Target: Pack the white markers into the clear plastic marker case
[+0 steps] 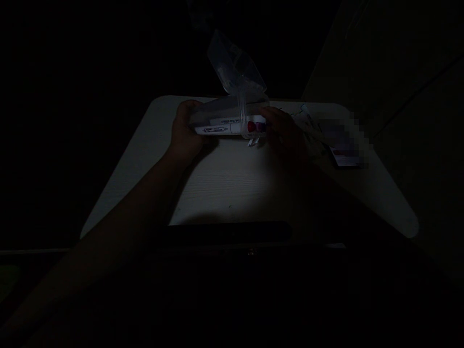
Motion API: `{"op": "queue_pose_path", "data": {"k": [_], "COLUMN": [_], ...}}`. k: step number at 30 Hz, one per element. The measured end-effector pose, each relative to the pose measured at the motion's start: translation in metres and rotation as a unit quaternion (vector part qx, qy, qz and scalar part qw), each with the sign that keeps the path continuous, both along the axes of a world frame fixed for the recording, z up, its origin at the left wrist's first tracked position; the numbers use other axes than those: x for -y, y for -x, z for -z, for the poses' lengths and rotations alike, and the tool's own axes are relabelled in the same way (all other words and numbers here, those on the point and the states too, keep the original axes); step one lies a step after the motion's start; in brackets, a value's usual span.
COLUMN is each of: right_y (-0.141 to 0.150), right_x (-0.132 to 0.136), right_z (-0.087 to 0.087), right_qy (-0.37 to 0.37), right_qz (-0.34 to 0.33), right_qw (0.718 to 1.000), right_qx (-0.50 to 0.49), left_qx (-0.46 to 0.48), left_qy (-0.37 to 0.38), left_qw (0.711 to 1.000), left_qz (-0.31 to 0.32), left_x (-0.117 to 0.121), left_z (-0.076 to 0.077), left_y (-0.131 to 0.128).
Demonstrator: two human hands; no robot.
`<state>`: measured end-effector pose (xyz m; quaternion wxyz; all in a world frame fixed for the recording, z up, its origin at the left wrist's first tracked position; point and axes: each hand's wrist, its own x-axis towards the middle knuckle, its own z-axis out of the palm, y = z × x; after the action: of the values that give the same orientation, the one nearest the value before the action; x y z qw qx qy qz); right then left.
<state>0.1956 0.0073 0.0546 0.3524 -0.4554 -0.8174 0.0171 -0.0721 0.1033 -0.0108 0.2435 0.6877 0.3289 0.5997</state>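
Box [217, 107] over the table [224, 188], long axis crosswise, mouth [242, 113] and marker caps [251, 126] rightward, lid [237, 65] raised. Left hand [186, 133] clasps its left end; right hand [284, 130] partly blocks the mouth, grip unclear. Flat object [346, 157] farther right.

Marker [217, 129] print too small; left forearm [141, 203] cut off.

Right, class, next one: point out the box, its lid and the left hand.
Box [223, 108]: head view, on its clear side wall.
Lid [234, 64]: head view, on the middle of its clear panel.
Left hand [184, 131]: head view, on the middle of the hand.
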Motion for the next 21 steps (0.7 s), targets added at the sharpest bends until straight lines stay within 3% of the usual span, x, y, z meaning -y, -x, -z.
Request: {"op": "queue_pose_path", "data": {"k": [4,8,14,17,21], "right_y": [-0.008,-0.018,-0.017,-0.013,-0.012], "right_x": [-0.008,-0.019,-0.022,-0.016,-0.010], "right_z": [0.006,0.010,0.021,0.022,0.021], "right_qy": [-0.086,-0.046,0.070,0.105,0.102], "right_qz": [-0.002,0.096,0.178,0.163,0.152], "right_qw": [0.994,0.989,0.978,0.967,0.965], "right_qx": [-0.067,-0.100,0.086,0.164,0.189], "left_qx": [0.012,0.003,0.002,0.009,0.026], "left_qy": [0.004,0.009,0.029,0.035,0.038], "left_qw": [1.000,1.000,1.000,0.999,0.999], "left_qz": [-0.008,0.003,-0.011,-0.016,0.009], "left_x": [-0.002,-0.003,-0.004,0.000,0.006], "left_z": [0.003,0.005,0.007,0.005,0.001], "left_y": [0.001,0.003,0.004,0.003,0.001]}}
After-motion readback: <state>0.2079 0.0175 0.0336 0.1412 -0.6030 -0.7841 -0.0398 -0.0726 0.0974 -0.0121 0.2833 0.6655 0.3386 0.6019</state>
